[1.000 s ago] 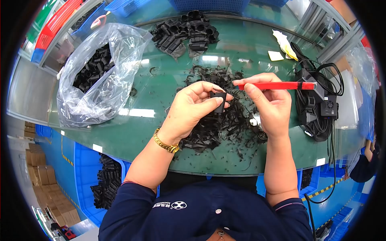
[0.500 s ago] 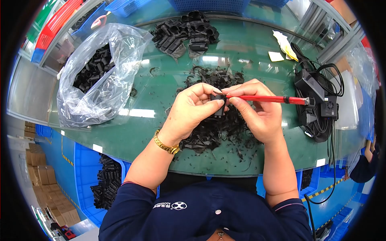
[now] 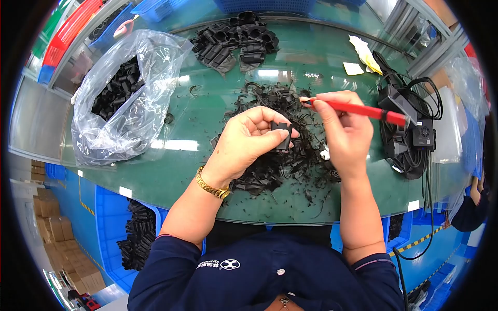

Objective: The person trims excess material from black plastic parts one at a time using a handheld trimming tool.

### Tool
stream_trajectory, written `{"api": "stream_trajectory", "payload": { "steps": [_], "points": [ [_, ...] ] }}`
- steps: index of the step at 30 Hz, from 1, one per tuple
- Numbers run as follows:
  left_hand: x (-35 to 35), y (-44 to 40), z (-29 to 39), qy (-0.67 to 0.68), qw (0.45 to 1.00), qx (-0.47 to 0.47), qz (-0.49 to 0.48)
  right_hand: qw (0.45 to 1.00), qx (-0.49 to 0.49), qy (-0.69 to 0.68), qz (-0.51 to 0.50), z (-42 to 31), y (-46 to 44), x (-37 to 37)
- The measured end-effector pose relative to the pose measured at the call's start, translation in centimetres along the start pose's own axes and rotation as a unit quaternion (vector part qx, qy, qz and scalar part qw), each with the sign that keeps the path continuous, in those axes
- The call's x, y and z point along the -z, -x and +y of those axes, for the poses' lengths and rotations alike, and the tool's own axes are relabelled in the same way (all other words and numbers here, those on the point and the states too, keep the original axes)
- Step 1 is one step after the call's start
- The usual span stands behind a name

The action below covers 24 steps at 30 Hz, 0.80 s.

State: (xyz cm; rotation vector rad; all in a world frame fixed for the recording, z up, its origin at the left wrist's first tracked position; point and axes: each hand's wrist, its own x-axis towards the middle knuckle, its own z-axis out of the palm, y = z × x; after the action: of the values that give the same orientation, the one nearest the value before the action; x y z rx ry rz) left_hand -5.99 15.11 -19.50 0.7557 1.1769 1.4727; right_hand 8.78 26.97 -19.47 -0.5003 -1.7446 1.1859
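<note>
My left hand [image 3: 254, 135] pinches a small black molded part [image 3: 282, 136] between thumb and fingers, above a pile of dark scraps. The part looks hollow with a notched upper edge. In my right hand [image 3: 345, 127] is a red pen-shaped trimming tool [image 3: 363, 109], held with thumb and fingers near its tip. That tip points left, apart from the black part. Thin curled black shavings [image 3: 270, 173] lie under and around both hands on the green tabletop [image 3: 207, 111].
A clear plastic bag [image 3: 161, 72] of black parts stands at the left. More black parts [image 3: 251, 39] sit at the back. A black device with cables [image 3: 399, 114] and a whitish glove [image 3: 365, 54] lie right. A blue bin [image 3: 111, 228] is below the table's left edge.
My right hand has drawn the red tool away from the black part, to the right and slightly up. The left hand keeps the part in nearly the same place.
</note>
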Motion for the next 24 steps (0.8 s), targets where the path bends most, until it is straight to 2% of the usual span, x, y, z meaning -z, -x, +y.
{"api": "stream_trajectory", "payload": {
  "steps": [1, 4, 6, 8, 10, 12, 16, 18, 20, 22, 24],
  "points": [
    [0.1, 0.0, 0.0, 0.022, 1.0, -0.016, -0.005, 0.996, -0.015, -0.088, 0.0, 0.3, -0.2, 0.1],
    [0.7, -0.3, -0.1, 0.044, 0.998, -0.049, -0.02, 0.985, -0.023, -0.168, 0.008, 0.0, -0.4, 0.0],
    [0.7, -0.3, 0.3, 0.092, 0.995, -0.038, -0.014, 0.99, -0.037, -0.136, 0.002, -0.1, -0.3, 0.2],
    [0.8, -0.4, 0.2, 0.113, 0.993, -0.035, -0.021, 0.999, -0.013, -0.014, -0.047, -0.1, -0.3, 0.4],
    [0.9, -0.4, 0.1, 0.132, 0.99, -0.031, -0.028, 0.997, -0.028, -0.059, -0.048, -0.5, -0.1, 0.1],
    [0.9, -0.4, 0.2, 0.125, 0.991, -0.035, -0.039, 0.979, -0.026, -0.193, -0.064, -0.6, 0.0, -0.1],
    [0.7, -0.4, 0.1, 0.126, 0.991, -0.028, -0.043, 0.97, -0.036, -0.227, -0.076, -0.9, 0.1, -0.6],
    [0.6, -0.2, 0.2, 0.085, 0.994, -0.032, -0.067, 0.97, -0.043, -0.219, -0.097, -0.6, 0.3, -0.6],
    [0.6, -0.1, 0.3, 0.077, 0.993, -0.031, -0.082, 0.978, -0.021, -0.197, -0.059, -0.4, 0.3, -0.9],
    [0.4, 0.1, 0.5, 0.093, 0.99, -0.032, -0.104, 0.981, -0.055, -0.184, 0.015, -0.2, 0.0, -0.9],
    [0.5, -0.1, 0.4, 0.108, 0.99, -0.027, -0.09, 0.984, -0.06, -0.164, 0.011, 0.2, -0.2, -0.4]
  ]
}}
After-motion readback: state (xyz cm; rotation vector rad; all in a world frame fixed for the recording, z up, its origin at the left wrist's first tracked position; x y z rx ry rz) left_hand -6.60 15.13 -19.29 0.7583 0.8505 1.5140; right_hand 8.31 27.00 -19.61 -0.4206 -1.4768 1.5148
